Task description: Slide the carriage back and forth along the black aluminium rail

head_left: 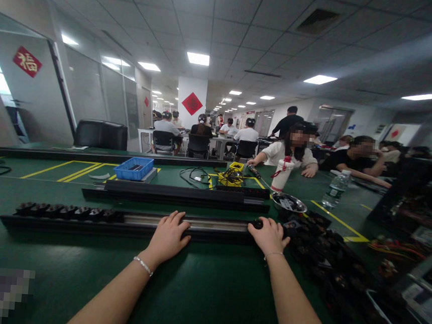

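Note:
A long black rail (63,224) lies across the green table (204,292) in front of me, with several small black parts seated along its left stretch (68,212). My left hand (167,236) rests flat on the rail's middle, fingers spread. At the rail's right end, my right hand (269,235) is curled around a small black part (257,224). A pile of similar black parts (322,242) lies just right of that hand.
A second black rail (175,194) lies farther back. Behind it are a blue tray (134,168), cables, a yellow box (235,167), a metal bowl (288,202), a white bottle (282,174) and a water bottle (335,188). Other people sit across the table and at far tables.

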Motion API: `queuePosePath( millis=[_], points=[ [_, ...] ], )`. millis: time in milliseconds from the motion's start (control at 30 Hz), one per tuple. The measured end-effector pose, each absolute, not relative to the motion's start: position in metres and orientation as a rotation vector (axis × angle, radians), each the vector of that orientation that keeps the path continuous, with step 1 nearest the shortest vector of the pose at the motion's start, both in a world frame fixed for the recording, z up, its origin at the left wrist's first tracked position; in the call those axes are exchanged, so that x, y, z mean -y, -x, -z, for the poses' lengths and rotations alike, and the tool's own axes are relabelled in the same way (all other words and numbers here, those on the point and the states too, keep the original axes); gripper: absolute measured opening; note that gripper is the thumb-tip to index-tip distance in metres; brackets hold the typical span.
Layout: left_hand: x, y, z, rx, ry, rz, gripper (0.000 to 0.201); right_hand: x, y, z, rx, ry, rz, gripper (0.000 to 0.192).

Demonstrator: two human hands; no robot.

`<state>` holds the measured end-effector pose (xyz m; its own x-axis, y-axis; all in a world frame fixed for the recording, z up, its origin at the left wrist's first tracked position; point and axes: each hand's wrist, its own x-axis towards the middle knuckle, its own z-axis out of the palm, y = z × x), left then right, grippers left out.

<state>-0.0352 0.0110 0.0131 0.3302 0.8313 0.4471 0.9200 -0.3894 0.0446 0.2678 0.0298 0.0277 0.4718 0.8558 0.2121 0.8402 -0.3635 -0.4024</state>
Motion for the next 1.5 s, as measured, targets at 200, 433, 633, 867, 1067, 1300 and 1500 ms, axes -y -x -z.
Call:
queuePosePath(
  millis=[200,433,633,867,1067,1300,1500],
  points=[
    [-0.01,0.036,-0.014,1.607,2.377,0.595,0.028,-0.027,-0.274,-0.03,1.4,2.296,-0.076,0.051],
    [-0.011,0.036,-0.013,1.61,2.373,0.584,0.028,-0.029,-0.276,-0.028,1.371,2.26,-0.072,0.06],
    [-0.01,0.036,-0.014,1.604,2.37,0.58,0.028,-0.03,-0.281,-0.028,1.361,2.243,-0.117,0.059],
    [-0.011,0.037,-0.012,1.579,2.354,0.557,0.029,-0.029,-0.281,-0.03,1.325,2.236,-0.163,0.053],
    [-0.011,0.037,-0.012,1.567,2.353,0.564,0.028,-0.034,-0.288,-0.024,1.326,2.188,-0.12,0.053],
    [-0.011,0.037,-0.012,1.565,2.348,0.569,0.028,-0.033,-0.294,-0.024,1.287,2.169,-0.145,0.049],
    [-0.011,0.037,-0.012,1.57,2.363,0.592,0.028,-0.036,-0.298,-0.02,1.265,2.134,-0.134,0.049]
  ],
)
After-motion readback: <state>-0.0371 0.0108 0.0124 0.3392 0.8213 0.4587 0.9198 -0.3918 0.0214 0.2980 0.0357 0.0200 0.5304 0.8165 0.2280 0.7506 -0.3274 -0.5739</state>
